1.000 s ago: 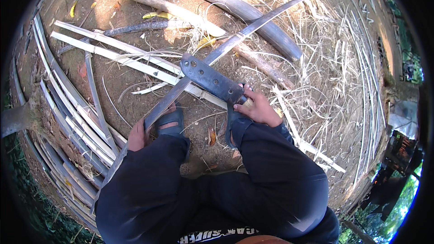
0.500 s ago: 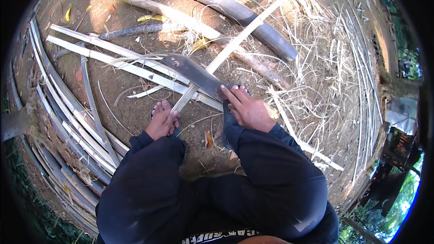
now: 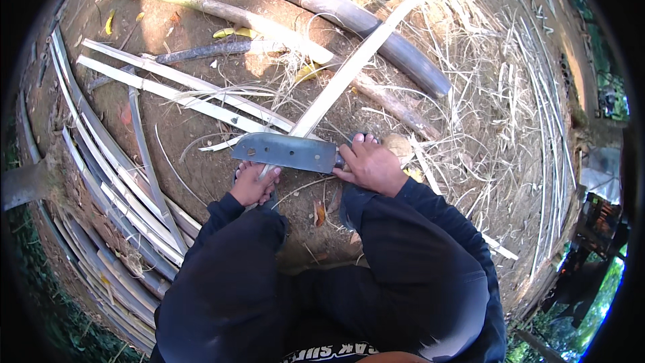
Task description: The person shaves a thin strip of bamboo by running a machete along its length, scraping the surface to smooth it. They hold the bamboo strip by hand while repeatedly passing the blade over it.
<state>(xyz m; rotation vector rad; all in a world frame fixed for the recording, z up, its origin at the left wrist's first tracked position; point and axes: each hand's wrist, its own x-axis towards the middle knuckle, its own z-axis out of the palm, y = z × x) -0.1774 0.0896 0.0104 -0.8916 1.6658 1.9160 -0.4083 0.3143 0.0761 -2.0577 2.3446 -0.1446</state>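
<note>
My left hand (image 3: 252, 185) is closed around the near end of a pale split-bamboo strip (image 3: 356, 64), beside my left foot. From there the strip slants away to the far right. My right hand (image 3: 373, 168) grips the handle of a machete (image 3: 285, 152), in front of my right knee. Its broad grey blade, with several holes, points left and lies across the strip just beyond my left fingers. The blade covers part of the strip. Whether the edge is biting into the bamboo cannot be made out.
Two pale bamboo slats (image 3: 176, 99) lie on the soil at left, beyond the blade. A thick dark bamboo pole (image 3: 336, 8) and a thinner pole (image 3: 269, 29) lie farther off. Curly shavings (image 3: 470, 107) cover the right side. Long split pieces (image 3: 127, 191) are stacked at far left.
The machete has swung from a slant to nearly level, its broad side now showing more, and come nearer my left hand. My right hand has shifted slightly right and nearer me.
</note>
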